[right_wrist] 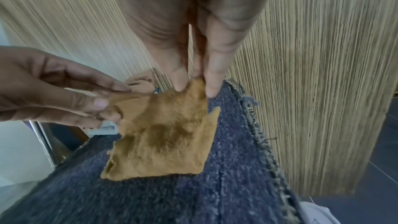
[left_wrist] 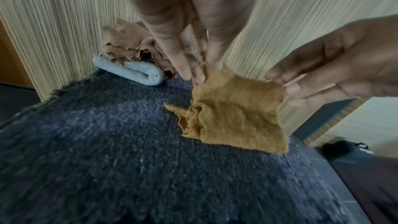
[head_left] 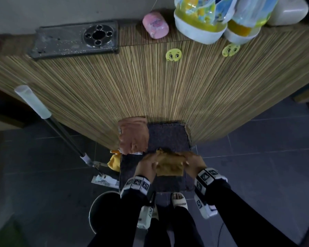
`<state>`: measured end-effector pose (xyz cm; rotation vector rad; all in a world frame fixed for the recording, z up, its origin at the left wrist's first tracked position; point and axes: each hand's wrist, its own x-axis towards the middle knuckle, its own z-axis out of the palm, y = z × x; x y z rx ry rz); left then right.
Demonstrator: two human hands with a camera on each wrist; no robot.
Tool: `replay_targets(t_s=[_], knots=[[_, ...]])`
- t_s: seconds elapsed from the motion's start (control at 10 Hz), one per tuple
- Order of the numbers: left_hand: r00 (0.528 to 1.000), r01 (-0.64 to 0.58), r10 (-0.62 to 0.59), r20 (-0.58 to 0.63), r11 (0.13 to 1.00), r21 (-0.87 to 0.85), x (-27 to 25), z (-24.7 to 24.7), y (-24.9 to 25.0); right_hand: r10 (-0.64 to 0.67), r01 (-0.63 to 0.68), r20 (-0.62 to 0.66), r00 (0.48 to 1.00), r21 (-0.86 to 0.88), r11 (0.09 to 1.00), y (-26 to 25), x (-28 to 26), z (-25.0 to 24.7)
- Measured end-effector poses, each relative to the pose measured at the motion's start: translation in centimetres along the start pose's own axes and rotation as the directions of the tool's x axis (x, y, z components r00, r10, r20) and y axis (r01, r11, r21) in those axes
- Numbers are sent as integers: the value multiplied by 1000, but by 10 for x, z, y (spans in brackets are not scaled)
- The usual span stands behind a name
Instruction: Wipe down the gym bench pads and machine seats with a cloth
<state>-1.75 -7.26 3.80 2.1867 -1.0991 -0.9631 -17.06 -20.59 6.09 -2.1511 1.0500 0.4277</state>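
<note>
My left hand (left_wrist: pixel 172 23) and right hand (right_wrist: pixel 193 23) pinch the soft, floppy cloth (left_wrist: pixel 234 113) by its top corners; it hangs light below my fingers.

I wear black sleeves (head_left: pixel 239 207), white wristbands (head_left: pixel 136 184) with black square markers, and pale sandals (head_left: pixel 179 200).

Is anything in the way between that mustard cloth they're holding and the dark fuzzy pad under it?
Nothing visible. Both the left hand and right hand pinch the mustard cloth by its upper corners, and its lower edge already rests on the dark pad.
</note>
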Motion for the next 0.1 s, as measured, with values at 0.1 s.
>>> replay_targets(t_s=[0.1], knots=[[997, 73, -74, 37, 997, 25, -1, -3, -6, 25, -23, 47, 999, -49, 999, 11, 1, 6]])
